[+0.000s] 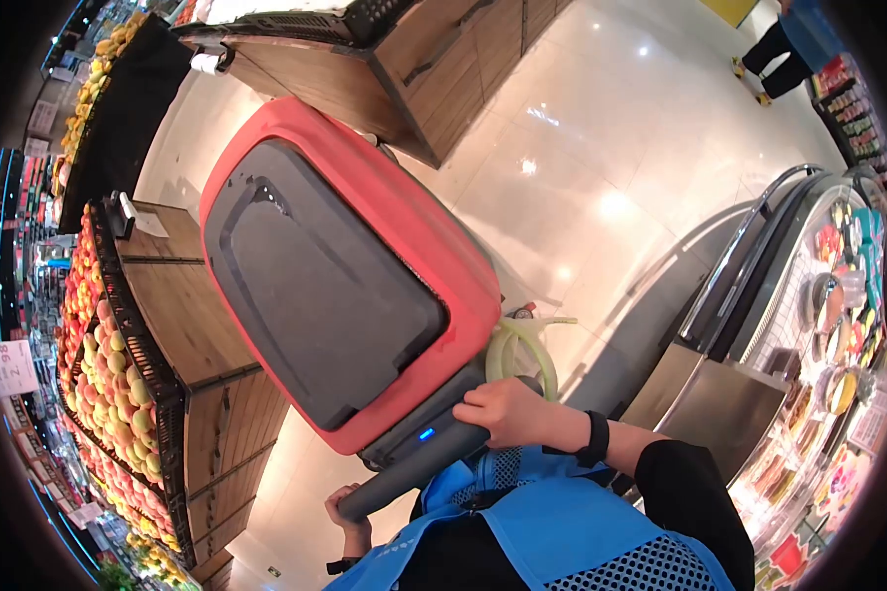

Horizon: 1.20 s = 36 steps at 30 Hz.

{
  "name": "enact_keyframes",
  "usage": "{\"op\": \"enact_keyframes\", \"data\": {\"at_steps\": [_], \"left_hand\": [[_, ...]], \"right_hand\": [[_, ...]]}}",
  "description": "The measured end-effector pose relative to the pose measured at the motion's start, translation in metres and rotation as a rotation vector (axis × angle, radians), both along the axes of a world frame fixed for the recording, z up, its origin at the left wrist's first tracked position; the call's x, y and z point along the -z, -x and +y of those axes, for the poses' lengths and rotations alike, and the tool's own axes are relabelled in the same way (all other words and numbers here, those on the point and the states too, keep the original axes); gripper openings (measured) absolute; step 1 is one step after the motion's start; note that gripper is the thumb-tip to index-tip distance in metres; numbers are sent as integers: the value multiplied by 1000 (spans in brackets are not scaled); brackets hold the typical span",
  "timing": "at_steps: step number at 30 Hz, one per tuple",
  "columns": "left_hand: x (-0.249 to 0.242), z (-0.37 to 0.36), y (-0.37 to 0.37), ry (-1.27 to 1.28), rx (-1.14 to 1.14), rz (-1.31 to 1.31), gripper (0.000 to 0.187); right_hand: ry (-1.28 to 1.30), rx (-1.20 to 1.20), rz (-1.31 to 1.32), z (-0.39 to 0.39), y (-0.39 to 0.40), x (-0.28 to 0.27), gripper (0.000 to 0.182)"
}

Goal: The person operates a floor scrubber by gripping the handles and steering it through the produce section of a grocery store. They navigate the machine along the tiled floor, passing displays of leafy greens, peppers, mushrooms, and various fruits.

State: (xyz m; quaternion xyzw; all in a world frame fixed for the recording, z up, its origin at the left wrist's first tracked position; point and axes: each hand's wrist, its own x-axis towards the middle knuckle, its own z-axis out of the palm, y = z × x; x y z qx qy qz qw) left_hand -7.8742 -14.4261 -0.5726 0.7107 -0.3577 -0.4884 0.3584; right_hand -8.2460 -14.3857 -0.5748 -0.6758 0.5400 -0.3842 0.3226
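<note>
Hands grip the grey handlebar (pixel 419 463): right hand (pixel 508 412) clenched round its upper end, left hand (pixel 350 510) curled round the lower. Ahead sits the red floor scrubber (pixel 340 266), long axis running away toward a wooden display stand (pixel 414 59). A fruit bin (pixel 118 384) flanks it, its price tag (pixel 10 366) reading "98".

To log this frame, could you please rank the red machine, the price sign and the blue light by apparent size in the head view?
1. Red machine
2. Price sign, though farther away
3. Blue light
</note>
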Motion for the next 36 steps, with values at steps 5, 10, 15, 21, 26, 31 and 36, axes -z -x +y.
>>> {"op": "enact_keyframes", "data": {"at_steps": [5, 10, 15, 21, 26, 31, 36], "left_hand": [[21, -34, 13, -4, -17, 11, 41], [11, -71, 60, 124, -130, -165, 43], [-5, -117, 121, 270, -204, -184, 45], [27, -177, 109, 413, -366, -191, 48], [41, -239, 87, 446, -415, -142, 43], [42, -305, 96, 478, -481, -118, 37], [44, -361, 119, 516, -554, -91, 34]], "right_hand": [[-27, -30, 36, -52, 33, 1, 51], [6, -102, 36, -107, 61, 4, 46], [50, -131, 20, -163, 81, 14, 40], [14, -176, -12, -232, 91, 16, 38], [41, -141, -40, -290, 83, 27, 34], [104, -86, -44, -352, 82, 32, 34], [92, -93, -11, -412, 95, 36, 34]]}}
